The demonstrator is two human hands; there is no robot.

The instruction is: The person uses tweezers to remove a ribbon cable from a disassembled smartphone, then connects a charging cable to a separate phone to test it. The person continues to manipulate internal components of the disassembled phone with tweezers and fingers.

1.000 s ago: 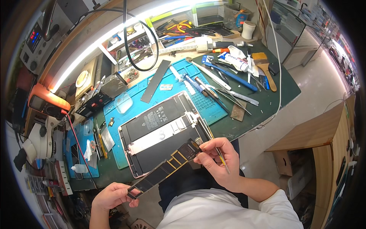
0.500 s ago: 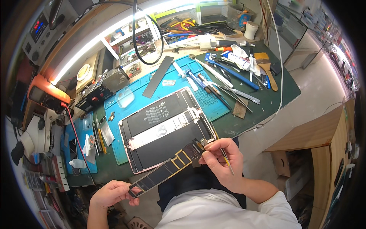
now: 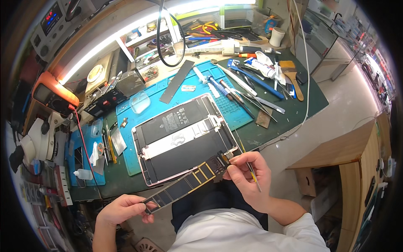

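Note:
A long, narrow tablet circuit board (image 3: 185, 185) with black sections and gold-edged frames is held aslant above my lap. My left hand (image 3: 124, 210) pinches its lower left end between thumb and fingers. At the other end, my right hand (image 3: 253, 178) grips the board by a small connector part, with slim metal tweezers (image 3: 253, 173) tucked in the same hand. Just beyond the board lies an opened tablet (image 3: 189, 155), its dark battery cells (image 3: 166, 126) and a silver middle plate (image 3: 178, 140) showing. The near right corner of the tablet is partly hidden by the board and hand.
Under the tablet is a blue work mat (image 3: 131, 157). Tweezers, pens, a brush (image 3: 291, 75) and a glue tube (image 3: 261, 65) crowd the right side. An orange multimeter (image 3: 52, 94) stands left, with a red lead. A black cable loop (image 3: 183, 46) hangs over the back.
Both hands keep hold of the circuit board, which has shifted only slightly. The whole view has moved a little. Nothing has been let go.

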